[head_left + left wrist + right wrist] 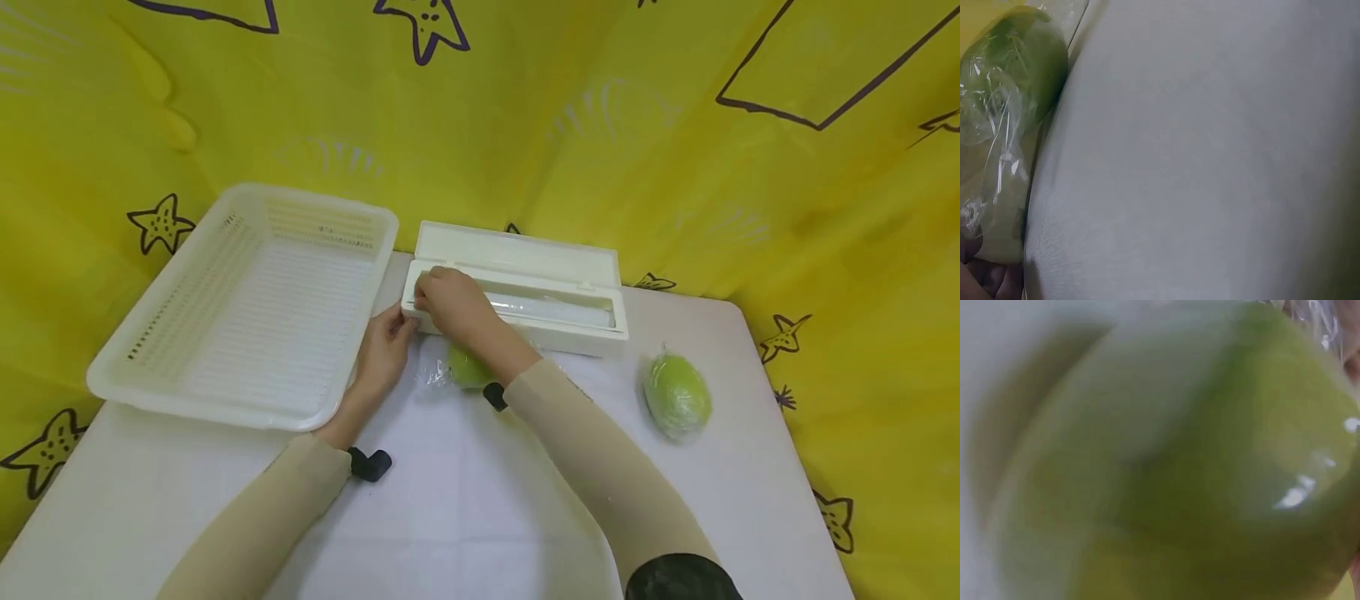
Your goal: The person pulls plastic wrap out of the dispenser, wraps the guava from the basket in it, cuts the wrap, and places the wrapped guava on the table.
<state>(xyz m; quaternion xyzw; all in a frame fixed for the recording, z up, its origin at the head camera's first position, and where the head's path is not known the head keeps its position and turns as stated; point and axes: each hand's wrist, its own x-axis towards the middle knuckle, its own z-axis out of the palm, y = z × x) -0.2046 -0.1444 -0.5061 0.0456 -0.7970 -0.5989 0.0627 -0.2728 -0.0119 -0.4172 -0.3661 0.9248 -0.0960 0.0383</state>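
A white plastic-wrap box [525, 334] stands at the back of the table with its lid [517, 250] raised and a roll of wrap [551, 310] inside. My left hand [384, 346] grips the box's front left corner with thumb and fingers. Over the left end of the opening, my right hand [453, 304] has curled fingers; I cannot tell what the fingertips hold. A green fruit [467, 368] lies in front of the box, partly hidden by my right forearm. Clear film [1007, 144] drapes over it toward my left fingers, and the fruit [1210, 475] fills the right wrist view.
A large white slotted basket [277, 317] stands on the left, its rim over my left wrist. A second green fruit [678, 393], wrapped in film, lies at the right of the white table [465, 500]. Behind hangs a yellow patterned curtain [525, 125].
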